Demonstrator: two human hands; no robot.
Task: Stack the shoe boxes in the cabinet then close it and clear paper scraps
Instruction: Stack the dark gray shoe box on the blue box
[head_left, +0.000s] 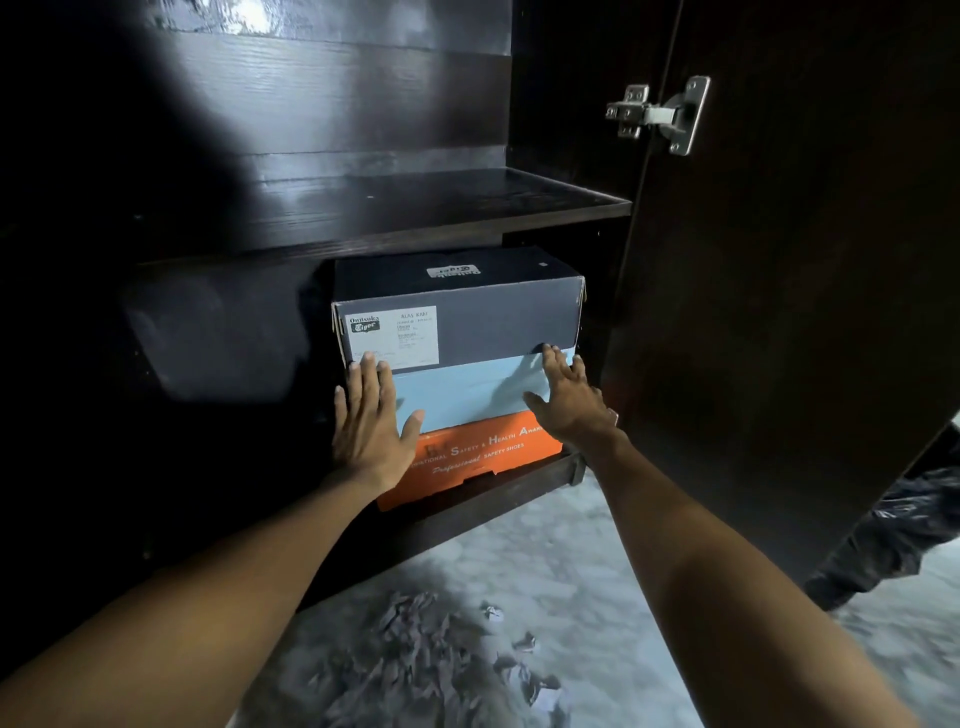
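Pressing flat on the light blue shoe box (462, 389), the left hand (369, 421) and right hand (566, 400) show a wide grip, fingers straight. It sits between the dark Onitsuka Tiger box (467, 312) and the orange safety-shoe box (467, 457) in the open cabinet (363, 218). Paper scraps (415, 660) litter the floor (571, 571) below.

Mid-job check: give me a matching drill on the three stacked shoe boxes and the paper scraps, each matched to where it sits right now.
Things:
1. dark grey box
2. light blue box
3. orange box
4. paper scraps

Places:
A. bottom of the stack
B. on the floor before the cabinet
C. top of the stack
D. middle of the stack, with the left hand and right hand flat against its front

Pairs: 1-C, 2-D, 3-A, 4-B
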